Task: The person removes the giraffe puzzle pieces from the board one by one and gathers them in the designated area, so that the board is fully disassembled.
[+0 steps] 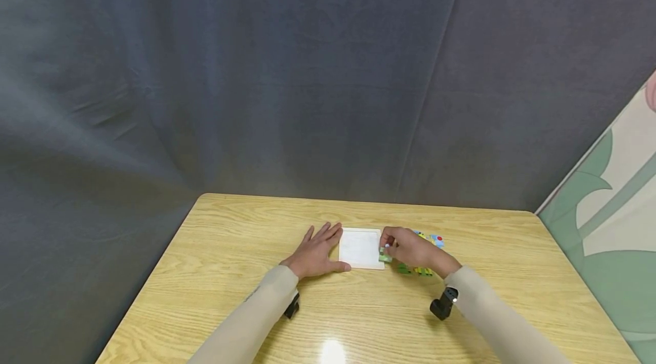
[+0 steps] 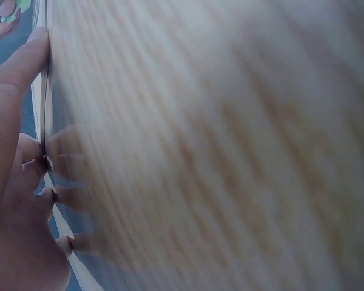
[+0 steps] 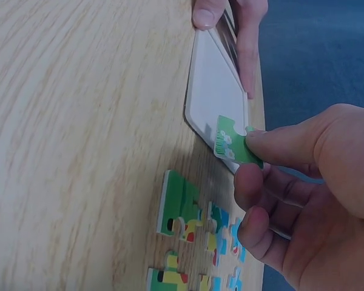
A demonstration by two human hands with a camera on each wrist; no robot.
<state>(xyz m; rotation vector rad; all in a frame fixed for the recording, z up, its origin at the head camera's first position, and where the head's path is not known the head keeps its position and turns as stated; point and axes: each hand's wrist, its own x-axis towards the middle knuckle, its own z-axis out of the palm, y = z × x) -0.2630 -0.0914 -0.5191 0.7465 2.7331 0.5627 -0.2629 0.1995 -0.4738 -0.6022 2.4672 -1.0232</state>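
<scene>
A flat white puzzle tray (image 1: 360, 250) with a raised rim lies on the table, no pieces showing in it. Along its left side rests my left hand (image 1: 315, 256), fingers spread, with the thumb at the near left corner and fingertips by the far left corner. My right hand (image 3: 318, 176) pinches a green jigsaw piece with white flowers (image 3: 227, 140) between thumb and fingers. That piece is held over the tray's right edge. Beside the tray, partly under the right hand, lie several loose jigsaw pieces (image 3: 181, 203) in green, yellow, red and blue.
The wooden table (image 1: 246, 233) extends around the tray on all sides. A dark grey curtain (image 1: 307, 96) hangs behind its far edge. At the right hangs a cloth with a green leaf pattern (image 1: 594, 261).
</scene>
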